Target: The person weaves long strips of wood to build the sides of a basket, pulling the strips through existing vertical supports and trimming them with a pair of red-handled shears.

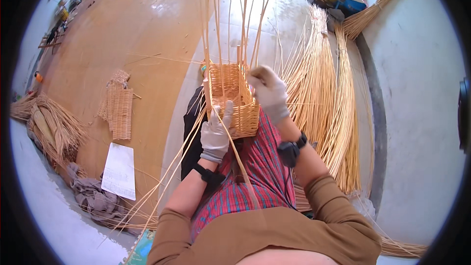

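Observation:
A small, box-shaped wicker basket (245,119) rests on my lap, with tall thin wicker rods standing up from its far part. My gloved left hand (215,136) grips the basket at its near left corner, thumb and fingers along the wall. Beside those fingers a loose wicker strand (234,149) slants down toward my body. My gloved right hand (271,92) is at the basket's right rim with its fingers curled together; what they pinch, if anything, is too blurred to make out.
Long bundles of wicker rods (314,88) lie to the right, near the wall. On the left floor are a flat woven panel (119,110), a white paper sheet (119,172), a grey cloth (98,198) and another bundle (59,122). Several rods trail out left of the basket.

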The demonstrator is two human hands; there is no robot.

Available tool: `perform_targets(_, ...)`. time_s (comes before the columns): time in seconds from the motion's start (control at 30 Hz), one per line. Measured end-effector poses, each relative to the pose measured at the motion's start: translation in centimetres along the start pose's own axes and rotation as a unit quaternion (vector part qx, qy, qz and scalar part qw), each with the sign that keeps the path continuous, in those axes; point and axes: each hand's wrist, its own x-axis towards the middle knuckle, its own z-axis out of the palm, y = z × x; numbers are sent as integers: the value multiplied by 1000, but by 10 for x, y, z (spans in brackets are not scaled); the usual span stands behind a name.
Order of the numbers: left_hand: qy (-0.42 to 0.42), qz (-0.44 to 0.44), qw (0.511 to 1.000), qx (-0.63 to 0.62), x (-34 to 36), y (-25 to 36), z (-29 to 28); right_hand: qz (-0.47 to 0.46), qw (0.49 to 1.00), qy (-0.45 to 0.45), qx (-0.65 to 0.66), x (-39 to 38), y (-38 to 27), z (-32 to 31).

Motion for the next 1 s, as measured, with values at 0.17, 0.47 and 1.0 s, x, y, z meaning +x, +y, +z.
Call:
perform_targets(0.17,-10,-27,999,15,9,13,-16,-184,950,56,-246,32,-24,33)
perform_targets(0.47,36,40,995,-78,1,8,-10,-88,988,60,-112,-132,20,-9)
perform_targets(1.0,119,-83,882,-448,0,-37,-9,-307,932,-64,-183,-121,-32,81)
